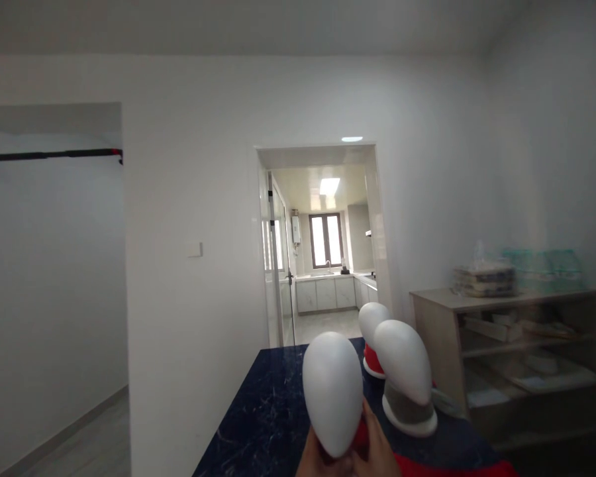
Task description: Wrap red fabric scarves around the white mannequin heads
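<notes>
Low centre of frame: both hands, left and right, closed around the base of a white foam head raised above the dark table, mid-carry by the look; next, steady lowering beside two more heads.

A smooth white foam head stands upright at the frame's bottom, apparently clasped at its neck above the dark table.
</notes>
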Tool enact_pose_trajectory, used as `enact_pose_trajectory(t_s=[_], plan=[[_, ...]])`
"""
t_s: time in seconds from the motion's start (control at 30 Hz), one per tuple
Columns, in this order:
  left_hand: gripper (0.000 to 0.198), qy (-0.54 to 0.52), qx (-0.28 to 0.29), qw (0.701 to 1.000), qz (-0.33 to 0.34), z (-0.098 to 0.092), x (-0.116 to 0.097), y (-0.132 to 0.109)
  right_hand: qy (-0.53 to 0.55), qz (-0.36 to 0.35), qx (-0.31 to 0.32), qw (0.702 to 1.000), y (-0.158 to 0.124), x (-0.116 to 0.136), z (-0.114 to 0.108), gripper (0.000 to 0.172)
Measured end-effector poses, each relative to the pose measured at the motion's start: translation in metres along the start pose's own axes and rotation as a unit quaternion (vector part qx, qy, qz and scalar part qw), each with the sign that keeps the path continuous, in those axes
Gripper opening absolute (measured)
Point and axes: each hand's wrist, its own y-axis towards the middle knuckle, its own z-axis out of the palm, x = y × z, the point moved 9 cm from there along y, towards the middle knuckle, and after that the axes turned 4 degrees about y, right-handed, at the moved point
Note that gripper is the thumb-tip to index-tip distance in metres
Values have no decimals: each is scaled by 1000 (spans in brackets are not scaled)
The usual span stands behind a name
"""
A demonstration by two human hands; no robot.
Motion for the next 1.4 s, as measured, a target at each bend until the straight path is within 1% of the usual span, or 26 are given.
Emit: enact_pose_trajectory(t_s=[0.03,0.07,0.13,0.17,0.2,0.27,0.33,0.4,0.5,0.57,0.7,0.83,1.1,1.3,1.4], plan=[[94,-7,-27,1000,7,-11,1,13,19,-8,20,1000,11,6,11,93],[100,-10,-61,998,16,-24,3,23,35,-15,40,998,21,10,21,92],[102,-1,-123,992,24,-46,13,37,55,-24,67,996,37,11,37,91],[100,3,-139,990,21,-53,21,41,56,-26,77,995,41,8,44,91],[100,0,-140,990,17,-55,31,44,53,-26,87,995,43,3,49,91],[104,-31,-122,992,11,-53,50,45,36,-13,95,995,41,-10,56,88],[106,-55,-103,993,3,-49,65,42,22,-4,91,996,35,-18,54,81],[102,-49,-99,994,3,-46,70,38,24,-9,76,997,28,-16,45,70],[95,-34,-103,994,20,-47,65,34,30,-6,67,997,24,-10,34,61],[91,-36,-105,994,22,-48,60,33,30,7,69,997,24,-10,33,63],[86,-38,-107,994,6,-47,57,32,29,12,60,998,26,-12,34,67],[81,-34,-117,993,-1,-47,57,32,30,25,41,998,24,-14,32,60],[79,34,-139,990,2,-54,57,27,36,32,36,998,21,-9,28,42],[76,60,-133,989,1,-53,52,26,33,39,34,998,20,-7,27,34],[81,65,-136,989,-3,-54,55,25,36,44,35,998,20,-6,27,34]])
